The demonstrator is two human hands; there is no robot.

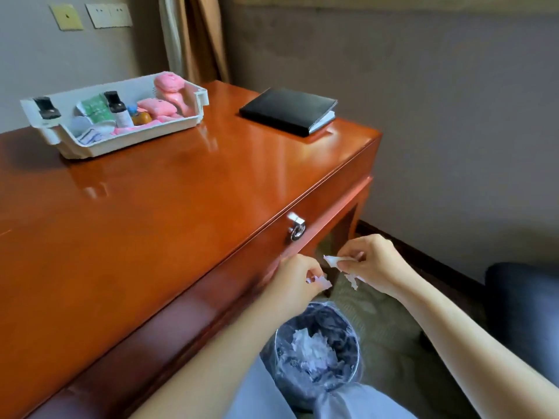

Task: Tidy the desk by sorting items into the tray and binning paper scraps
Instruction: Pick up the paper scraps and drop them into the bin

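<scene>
A view from the person's head looks down across a glossy orange-brown wooden tabletop (145, 213) toward the floor at its right edge.

Both bare hands are held off the tabletop's front edge, above a small round bin (317, 352) that stands on the carpet between the person's knees. The bin is lined with a clear plastic bag and holds a heap of torn white paper (311, 349).

The left hand (298, 276) is nearest the drawer front, its fingers (313, 272) pinched closed on a small white paper scrap (319, 281). The right hand (370, 263) is just beside it, slightly higher, its fingers closed on another torn white scrap (337, 261), with a ragged strip hanging below the palm. The two scraps are close together but apart.

At the far left of the tabletop sits a white plastic tray (127, 143). Inside it are two small dark-capped bottles (116, 108), a green packet (96, 108), pink soft items (157, 108), a small orange object (141, 118) and some white packets. A closed black notebook (287, 110) lies flat near the far right corner, well apart from the tray. The rest of the tabletop is bare and reflective.

A metal drawer pull (297, 228) shows on the drawer front, just above the hands. Behind are a grey wall, wall plates (90, 16) and a tan curtain (196, 37).
</scene>
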